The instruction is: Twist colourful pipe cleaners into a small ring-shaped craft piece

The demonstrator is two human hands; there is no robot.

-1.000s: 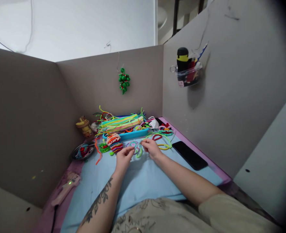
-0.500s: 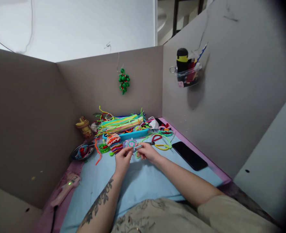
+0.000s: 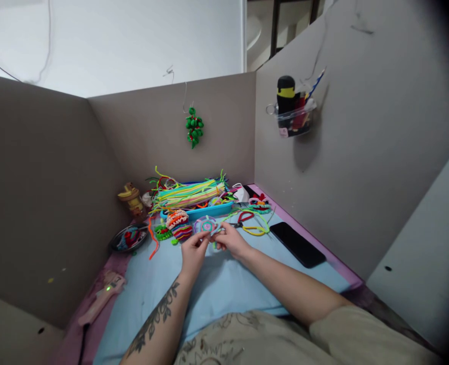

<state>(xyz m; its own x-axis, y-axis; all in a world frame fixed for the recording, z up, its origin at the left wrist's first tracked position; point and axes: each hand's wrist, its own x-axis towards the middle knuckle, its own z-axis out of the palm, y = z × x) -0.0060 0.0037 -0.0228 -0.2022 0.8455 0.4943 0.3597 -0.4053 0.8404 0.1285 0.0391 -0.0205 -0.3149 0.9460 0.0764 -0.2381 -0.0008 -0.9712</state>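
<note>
My left hand [image 3: 193, 251] and my right hand [image 3: 232, 240] meet over the light blue cloth [image 3: 212, 289], fingers pinched. Between them they hold a small round pipe-cleaner piece [image 3: 206, 225] in purple, pink and green, with loose ends trailing by my fingertips. Just left of it lie a striped multicoloured woven piece [image 3: 180, 226] and a small green one [image 3: 162, 232]. Behind stands a blue tray [image 3: 209, 210] heaped with pipe cleaners of many colours.
A black phone [image 3: 297, 243] lies at the right. Red-handled scissors [image 3: 246, 218] and loose loops lie near the tray. A metal dish [image 3: 129, 239] and a pink glue gun [image 3: 101, 298] sit at the left. Grey partition walls enclose the desk; a pen cup [image 3: 296, 114] hangs on the right wall.
My hands have drawn together, and the loose purple and green strands now form a compact round piece lifted between my fingertips.
</note>
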